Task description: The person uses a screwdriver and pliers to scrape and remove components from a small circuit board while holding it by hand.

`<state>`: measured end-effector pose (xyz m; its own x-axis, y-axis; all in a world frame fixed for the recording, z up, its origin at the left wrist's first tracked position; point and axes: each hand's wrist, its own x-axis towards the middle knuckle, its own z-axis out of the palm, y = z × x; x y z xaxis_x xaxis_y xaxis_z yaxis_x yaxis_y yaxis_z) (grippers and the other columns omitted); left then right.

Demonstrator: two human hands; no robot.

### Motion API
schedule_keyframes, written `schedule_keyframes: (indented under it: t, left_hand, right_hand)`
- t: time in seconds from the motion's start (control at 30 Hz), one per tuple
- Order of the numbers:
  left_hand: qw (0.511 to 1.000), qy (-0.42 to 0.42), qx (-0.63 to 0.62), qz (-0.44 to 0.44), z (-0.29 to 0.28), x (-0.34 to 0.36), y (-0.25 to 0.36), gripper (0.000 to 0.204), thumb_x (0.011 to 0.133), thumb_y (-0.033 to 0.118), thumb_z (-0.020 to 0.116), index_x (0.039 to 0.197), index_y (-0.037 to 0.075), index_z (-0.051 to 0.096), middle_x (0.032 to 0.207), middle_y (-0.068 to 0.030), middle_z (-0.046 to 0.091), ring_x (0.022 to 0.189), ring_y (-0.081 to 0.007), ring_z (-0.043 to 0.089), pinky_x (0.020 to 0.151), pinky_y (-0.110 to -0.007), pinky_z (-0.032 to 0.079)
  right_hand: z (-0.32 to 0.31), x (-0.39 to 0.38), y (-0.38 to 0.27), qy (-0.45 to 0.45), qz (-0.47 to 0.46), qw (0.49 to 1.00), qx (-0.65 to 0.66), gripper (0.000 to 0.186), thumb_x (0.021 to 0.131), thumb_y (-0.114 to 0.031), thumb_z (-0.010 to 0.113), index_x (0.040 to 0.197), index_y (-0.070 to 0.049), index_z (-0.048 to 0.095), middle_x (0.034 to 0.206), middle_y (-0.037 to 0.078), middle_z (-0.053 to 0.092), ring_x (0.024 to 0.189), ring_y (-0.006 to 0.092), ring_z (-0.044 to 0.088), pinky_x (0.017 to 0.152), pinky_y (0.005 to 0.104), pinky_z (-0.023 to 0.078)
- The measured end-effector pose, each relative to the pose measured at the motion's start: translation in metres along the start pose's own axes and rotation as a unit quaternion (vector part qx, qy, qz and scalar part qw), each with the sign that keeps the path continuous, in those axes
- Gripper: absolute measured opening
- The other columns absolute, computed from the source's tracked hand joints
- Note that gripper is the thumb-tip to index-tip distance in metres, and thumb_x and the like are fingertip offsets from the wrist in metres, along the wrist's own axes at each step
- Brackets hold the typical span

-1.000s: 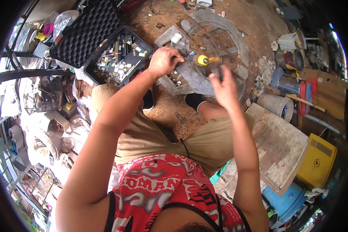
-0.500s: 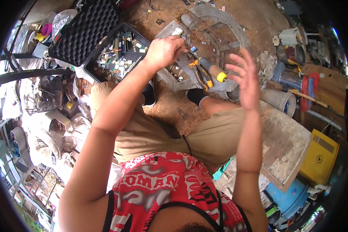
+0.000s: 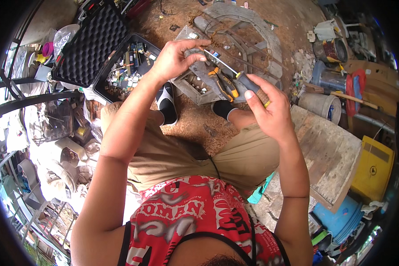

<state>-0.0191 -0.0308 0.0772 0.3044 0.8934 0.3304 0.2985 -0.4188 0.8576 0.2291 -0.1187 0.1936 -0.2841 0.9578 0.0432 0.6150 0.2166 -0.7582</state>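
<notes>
- The screwdriver (image 3: 239, 75) is between the two hands, above the far middle of the ground; its thin bright shaft slants far and left, and its handle is dark with yellow.
- The right hand (image 3: 270, 106) is closed around that handle, thumb along the near side; any marking there is covered or too small to read.
- The left hand (image 3: 177, 60) is at the shaft's tip, thumb and forefinger reaching toward it; whether they pinch a small brownish piece there, I cannot tell.
- Just beyond the screwdriver's near side, pliers (image 3: 228, 84) with yellow and dark handles lie on a grey slab that adjoins a large grey ring (image 3: 267, 31).
- Far left, a black case stands open, its lid (image 3: 89, 52) lined with bumpy foam; small electronic parts (image 3: 133, 57) fill much of its tray, and any labels on them are too small to read.
- Nearest, the person's red top (image 3: 186, 208) carries the boldest writing in view: big pale and dark capitals in several sizes, with finer lettering between.
- Tan shorts (image 3: 173, 155) cover the spread legs.
- To the right, a worn board (image 3: 328, 155) lies beside a yellow panel (image 3: 371, 168) bearing a round dark emblem and a duller strip.
- A blue bucket (image 3: 341, 217) sits nearer, and a whitish bucket (image 3: 323, 106) lies farther off.
</notes>
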Motion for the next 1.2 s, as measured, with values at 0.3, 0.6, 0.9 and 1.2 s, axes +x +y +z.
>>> schedule_keyframes:
  t: [0.3, 0.6, 0.9, 1.2]
  left_hand:
    - [0.996, 0.028, 0.003, 0.079, 0.005, 0.001, 0.002, 0.018, 0.085, 0.010, 0.069, 0.101, 0.004, 0.072, 0.101, -0.0115, 0.073, 0.089, -0.0227, 0.071, 0.078, -0.032, 0.055]
    - [0.993, 0.069, 0.072, 0.069, 0.010, -0.004, 0.009, 0.015, 0.083, 0.008, 0.072, 0.097, 0.006, 0.073, 0.090, -0.0093, 0.073, 0.078, -0.0226, 0.072, 0.069, -0.030, 0.056]
    - [0.986, 0.094, 0.119, 0.070, 0.011, -0.003, 0.006, 0.013, 0.081, 0.007, 0.073, 0.094, 0.006, 0.073, 0.088, -0.0088, 0.073, 0.076, -0.0233, 0.072, 0.067, -0.030, 0.056]
    - [0.948, 0.018, -0.297, -0.110, 0.015, -0.004, -0.002, 0.041, 0.087, 0.011, 0.069, 0.126, 0.003, 0.060, 0.117, -0.0099, 0.067, 0.102, -0.0169, 0.065, 0.090, -0.029, 0.051]
  right_hand:
    - [-0.007, -0.003, 0.003, -0.061, -0.011, 0.997, -0.052, 0.037, 0.090, -0.011, 0.062, 0.125, 0.000, 0.057, 0.101, 0.023, 0.067, 0.086, 0.0339, 0.068, 0.076, 0.0378, 0.053]
    - [0.025, -0.017, 0.025, 0.001, 0.026, 0.999, 0.037, 0.037, 0.096, -0.016, 0.058, 0.128, 0.001, 0.055, 0.095, 0.011, 0.068, 0.076, 0.0222, 0.064, 0.071, 0.0327, 0.052]
    - [0.051, -0.022, 0.029, 0.005, 0.190, 0.907, 0.376, 0.031, 0.099, -0.015, 0.055, 0.127, -0.004, 0.057, 0.070, -0.005, 0.048, 0.058, 0.0013, 0.040, 0.050, 0.0201, 0.034]
    - [0.032, -0.008, 0.026, 0.053, -0.056, 0.997, -0.014, 0.032, 0.093, -0.014, 0.060, 0.124, -0.005, 0.059, 0.101, 0.016, 0.069, 0.087, 0.0293, 0.069, 0.076, 0.0355, 0.053]
